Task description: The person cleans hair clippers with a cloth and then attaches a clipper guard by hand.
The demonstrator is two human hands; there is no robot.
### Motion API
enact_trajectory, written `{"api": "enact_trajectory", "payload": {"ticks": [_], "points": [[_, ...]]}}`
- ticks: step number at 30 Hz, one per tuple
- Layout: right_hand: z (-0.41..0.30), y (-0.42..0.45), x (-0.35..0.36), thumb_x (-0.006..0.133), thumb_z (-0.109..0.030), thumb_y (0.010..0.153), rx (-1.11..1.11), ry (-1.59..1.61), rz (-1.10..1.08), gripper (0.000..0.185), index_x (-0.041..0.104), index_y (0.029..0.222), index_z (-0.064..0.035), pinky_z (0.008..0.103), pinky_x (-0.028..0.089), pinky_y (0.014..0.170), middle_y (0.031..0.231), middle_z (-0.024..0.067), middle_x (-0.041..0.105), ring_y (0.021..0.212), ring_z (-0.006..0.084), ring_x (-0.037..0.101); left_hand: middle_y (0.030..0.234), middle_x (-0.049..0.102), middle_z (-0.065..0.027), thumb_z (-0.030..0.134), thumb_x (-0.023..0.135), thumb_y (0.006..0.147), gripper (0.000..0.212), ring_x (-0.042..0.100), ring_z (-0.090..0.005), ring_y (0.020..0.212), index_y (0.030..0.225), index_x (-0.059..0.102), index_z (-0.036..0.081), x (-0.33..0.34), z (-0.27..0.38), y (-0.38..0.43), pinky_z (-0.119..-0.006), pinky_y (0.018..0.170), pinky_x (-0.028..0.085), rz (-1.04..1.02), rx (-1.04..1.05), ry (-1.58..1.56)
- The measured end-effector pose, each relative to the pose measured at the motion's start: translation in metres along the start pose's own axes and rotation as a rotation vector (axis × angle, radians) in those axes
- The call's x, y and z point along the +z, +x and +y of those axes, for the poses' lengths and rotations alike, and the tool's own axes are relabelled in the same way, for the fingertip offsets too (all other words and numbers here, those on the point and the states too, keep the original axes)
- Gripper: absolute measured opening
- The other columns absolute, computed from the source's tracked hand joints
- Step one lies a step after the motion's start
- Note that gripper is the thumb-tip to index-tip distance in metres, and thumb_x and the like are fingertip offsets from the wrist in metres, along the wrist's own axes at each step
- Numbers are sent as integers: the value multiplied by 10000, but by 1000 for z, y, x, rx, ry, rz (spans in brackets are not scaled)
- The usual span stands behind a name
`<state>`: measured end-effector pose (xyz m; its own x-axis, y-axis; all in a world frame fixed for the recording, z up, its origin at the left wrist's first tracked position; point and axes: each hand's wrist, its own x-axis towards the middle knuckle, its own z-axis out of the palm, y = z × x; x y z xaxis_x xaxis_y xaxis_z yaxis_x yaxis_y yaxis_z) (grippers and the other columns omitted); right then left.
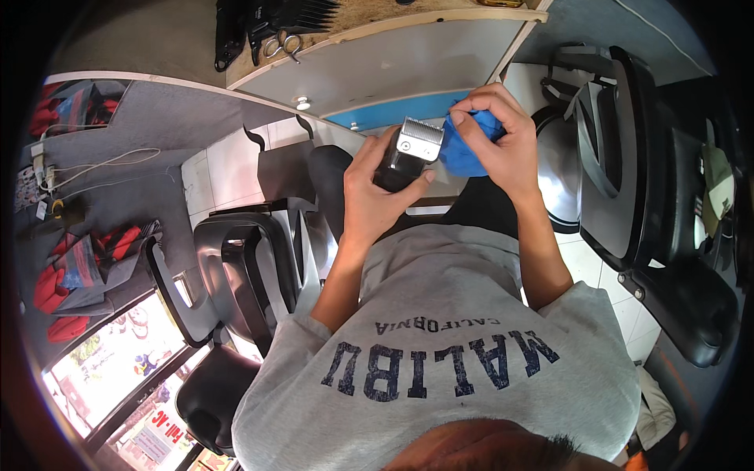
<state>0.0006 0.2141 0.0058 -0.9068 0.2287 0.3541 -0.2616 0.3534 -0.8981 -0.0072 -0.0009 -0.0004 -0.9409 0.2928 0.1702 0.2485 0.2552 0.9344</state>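
Observation:
My left hand is wrapped around a black hair clipper, its metal toothed blade tilted up and to the right. A crumpled blue cloth is pinched in my right hand, just right of the blade. Cloth and blade edge lie very close; whether they touch I cannot tell. Both hands are above my lap, in front of a grey and blue cabinet front.
On the wooden counter ahead lie scissors, a black wide-toothed comb and another black tool. Black barber chairs stand at left and right. White cables hang at the far left.

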Motion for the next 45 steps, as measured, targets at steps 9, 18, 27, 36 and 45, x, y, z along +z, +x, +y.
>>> {"api": "enact_trajectory", "payload": {"ticks": [9, 18, 27, 36, 45], "points": [[-24, -5, -3, 808, -78, 853, -201, -88, -51, 116, 791, 965, -57, 294, 553, 667, 956, 35, 701, 756, 175, 705, 953, 631, -94, 85, 914, 718, 662, 653, -200, 867, 1337, 693, 1, 3, 2, 3, -326, 776, 540, -41, 45, 118], [4, 5, -6, 780, -79, 890, -15, -59, -8, 102, 770, 980, -31, 318, 563, 771, 945, 55, 731, 858, 206, 741, 962, 650, -53, 97, 923, 733, 608, 642, -149, 928, 1265, 681, -71, 1, 6, -6, -290, 816, 528, -107, 18, 80], [0, -2, -6, 779, -80, 907, 95, 30, -18, 104, 765, 996, -26, 292, 537, 830, 978, 49, 737, 887, 169, 708, 898, 647, -139, 290, 723, 1003, 681, 658, -187, 599, 1503, 321, 62, -3, 3, -9, -303, 502, 544, -237, -361, -822], [-17, 1, -4, 797, -76, 898, -35, 62, -27, 100, 771, 980, -26, 299, 542, 802, 970, 61, 731, 876, 169, 712, 787, 556, -116, 765, 351, 1048, 895, 558, -202, 437, 1520, 433, 9, -1, 0, -20, -305, 413, 511, -424, -458, -1120], [-28, 2, 6, 827, -26, 873, -198, 21, -63, 145, 794, 1013, -36, 288, 555, 673, 964, 67, 715, 793, 163, 716, 716, 618, -106, 702, 417, 1069, 682, 582, -147, 444, 1176, 506, 34, 2, 8, -16, -239, 412, 449, -433, -417, -929]]}}
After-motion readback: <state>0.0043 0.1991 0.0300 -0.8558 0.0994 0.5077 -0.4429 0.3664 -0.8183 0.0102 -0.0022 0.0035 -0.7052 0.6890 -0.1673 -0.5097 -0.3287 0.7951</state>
